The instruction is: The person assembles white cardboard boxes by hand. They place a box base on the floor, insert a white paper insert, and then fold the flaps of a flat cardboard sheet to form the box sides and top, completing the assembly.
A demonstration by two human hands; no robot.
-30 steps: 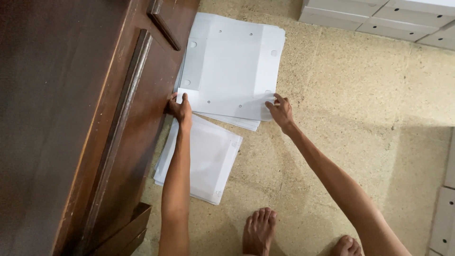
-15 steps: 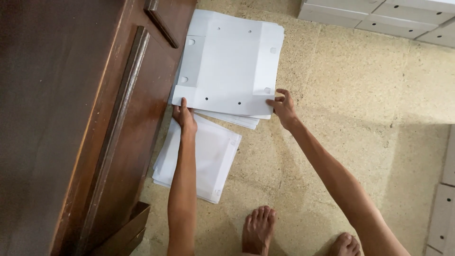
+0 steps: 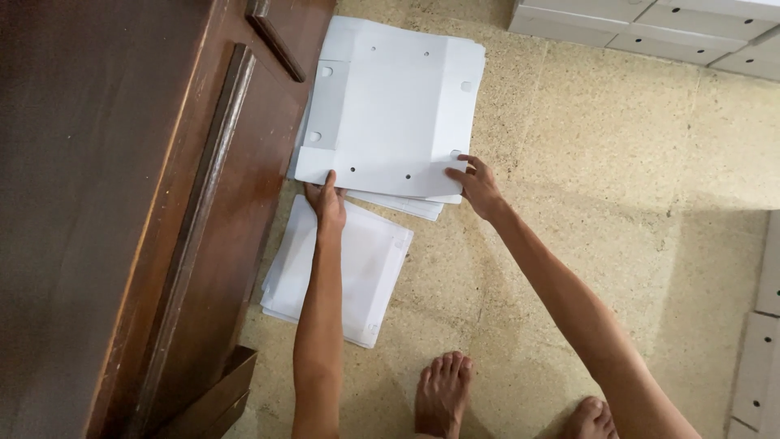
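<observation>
Top sheet: a flat white die-cut cardboard sheet with small punched holes and notched edges lies on top of a pile on the floor, close against the wooden furniture.
Left hand: the left hand is at the near left corner of the top sheet, fingers closed on its edge, thumb side on top and the rest tucked beneath.
Right hand: the right hand is at the near right corner of the same sheet, fingers slightly spread, their tips pinching the edge.
Sheet's lie: its near edge looks a little raised off the pile between the two hands; the far edge rests on the sheets below.
Pile beneath: more white sheets show as offset edges under the near right part of the top one.
Second pile: a smaller stack of white sheets lies on the floor nearer the person, just beside the first pile and partly under the left forearm.
Furniture: a dark brown wooden cabinet with moulded panels fills the left side, its base touching both piles.
Floor: speckled beige terrazzo floor carries everything.
Boxes: assembled white boxes line the far right corner of the floor, and more boxes stand along the right edge.
Feet: two bare feet stand on the floor near the second pile.
</observation>
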